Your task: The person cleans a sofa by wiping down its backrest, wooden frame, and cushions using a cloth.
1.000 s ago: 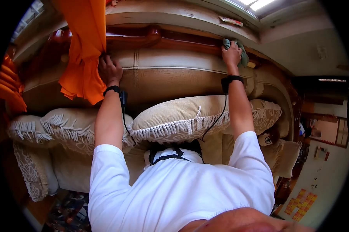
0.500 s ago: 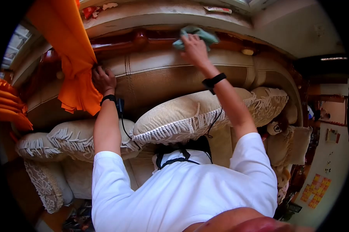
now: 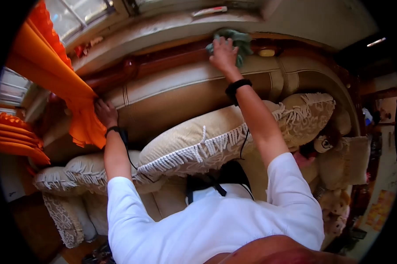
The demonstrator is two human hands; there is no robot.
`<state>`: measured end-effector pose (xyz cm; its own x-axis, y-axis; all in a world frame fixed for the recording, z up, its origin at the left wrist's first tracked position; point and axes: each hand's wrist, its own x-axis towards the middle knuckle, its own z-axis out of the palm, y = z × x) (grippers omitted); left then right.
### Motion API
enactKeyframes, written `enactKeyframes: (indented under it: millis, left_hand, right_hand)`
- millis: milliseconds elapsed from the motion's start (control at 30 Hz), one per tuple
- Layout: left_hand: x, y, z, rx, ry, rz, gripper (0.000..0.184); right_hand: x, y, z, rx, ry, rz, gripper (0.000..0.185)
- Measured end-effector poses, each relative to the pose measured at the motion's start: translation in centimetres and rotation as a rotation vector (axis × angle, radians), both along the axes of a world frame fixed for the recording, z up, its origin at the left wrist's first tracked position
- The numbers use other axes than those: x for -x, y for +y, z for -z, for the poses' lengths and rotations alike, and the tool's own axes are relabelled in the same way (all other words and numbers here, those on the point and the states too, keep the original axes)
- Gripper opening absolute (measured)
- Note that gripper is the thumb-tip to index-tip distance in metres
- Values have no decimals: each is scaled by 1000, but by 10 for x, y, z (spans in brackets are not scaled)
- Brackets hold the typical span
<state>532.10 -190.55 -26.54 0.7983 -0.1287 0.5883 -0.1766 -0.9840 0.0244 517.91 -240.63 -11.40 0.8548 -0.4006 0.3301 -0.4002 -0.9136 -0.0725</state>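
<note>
My right hand [image 3: 224,55] presses a crumpled green cloth [image 3: 240,44] on the dark red wooden rail [image 3: 163,60] along the top of the sofa, its fingers bent over the cloth. On the tan sofa back [image 3: 163,83], at the left, rests my left hand [image 3: 106,113]. Its fingers touch or lie just beside the hem of the orange curtain [image 3: 82,114], and their tips are partly hidden. Both wrists wear black bands with cables. A beige fringed cushion [image 3: 189,134] leans on the backrest below my hands.
A window sill [image 3: 154,35] runs behind the sofa, with a white and red packet [image 3: 209,11] and red scraps [image 3: 80,50] on it. Soft toys [image 3: 334,204] lie at the right end. More fringed cushions [image 3: 86,169] line the left side.
The right hand has moved left along the rail with the cloth, then slightly back right. The view has turned, and more window shows at the upper left. The left hand stays beside the curtain.
</note>
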Motion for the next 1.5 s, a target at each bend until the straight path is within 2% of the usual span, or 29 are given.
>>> enactKeyframes:
  millis: [67, 100, 167, 200, 267, 333, 367, 400, 433, 500, 533, 567, 600, 667, 733, 800, 867, 933, 967, 1033, 1067, 1133, 1167, 1200, 1233, 1300, 1433, 1500]
  left_hand:
    - [-1, 7, -16, 73, 236, -26, 41]
    - [6, 4, -39, 38, 222, -20, 41]
    - [26, -23, -78, 83, 551, -165, 48]
    - [16, -22, -72, 87, 545, -183, 48]
    - [-32, -8, -56, 206, 1081, -67, 56]
    - [-28, -90, -85, -16, 1153, -62, 59]
    - [3, -144, -119, -8, 1090, -36, 57]
    - [32, -194, -150, -107, 1041, 15, 60]
    - [37, -224, -134, -77, 931, 98, 66]
    - [61, -292, -127, 5, 977, 389, 68]
    - [84, -326, -125, 7, 1005, 371, 75]
    - [102, -347, -122, -1, 1007, 479, 85]
    - [110, -377, -125, -181, 1170, 433, 91]
    - [170, -414, -143, -152, 896, 250, 89]
    - [166, -427, -129, -108, 861, 186, 88]
    - [173, -433, -120, -61, 842, 114, 88]
    - [180, -440, -131, 31, 851, 13, 87]
    - [184, -431, -117, 114, 809, 6, 83]
    - [176, -425, -107, 94, 734, 148, 80]
    - [186, -411, -104, 105, 646, 333, 72]
    - [187, -408, -97, 152, 674, 336, 70]
    - [174, -409, -67, 161, 699, 264, 79]
    - [172, -406, -56, 136, 653, 297, 84]
    - [182, -406, -68, 149, 613, 259, 85]
    - [189, -408, -87, 134, 685, 214, 85]
    - [189, -410, -106, 107, 758, 178, 85]
    - [183, -422, -115, 43, 843, 100, 84]
    - [191, -416, -109, 31, 862, 87, 84]
  right_hand:
    - [15, -6, 0, -36, -14, -242, 51]
    - [21, -18, -1, -23, -39, -330, 47]
    - [33, -44, -10, -125, 6, -354, 47]
    - [36, -59, -15, -208, 70, -381, 47]
    - [41, -98, -7, -247, 89, -346, 50]
    - [47, -141, 17, -323, -60, -309, 54]
    - [52, -159, 17, -336, 12, -263, 57]
    - [58, -175, 18, -348, 89, -215, 60]
    - [66, -190, 20, -352, 84, -223, 60]
    - [78, -217, 19, -302, 118, -211, 61]
    - [80, -229, 15, -292, 112, -220, 61]
    - [84, -241, 10, -286, 122, -155, 57]
    - [87, -253, 7, -281, 133, -88, 54]
    - [100, -286, 1, -265, 179, -102, 56]
    - [107, -300, 0, -241, 242, -117, 58]
    - [110, -282, 18, -201, 42, -152, 51]
    - [102, -249, 22, -85, 22, -57, 42]
    - [93, -217, 28, 8, 48, -105, 29]
    - [90, -202, 30, 16, 65, -143, 29]
    - [100, -172, 44, 49, 220, -587, 31]
    - [104, -160, 51, 41, 245, -631, 31]
    - [97, -132, 62, 87, 253, -409, 30]
    - [91, -143, 69, 59, 232, -433, 37]
    - [89, -156, 56, -57, 245, -484, 39]
    - [90, -172, 39, -175, 261, -523, 41]
    - [92, -220, 41, -590, 75, -515, 40]
    - [123, -261, 65, -734, 88, -497, 40]
    - [138, -263, 86, -957, 267, -429, 36]
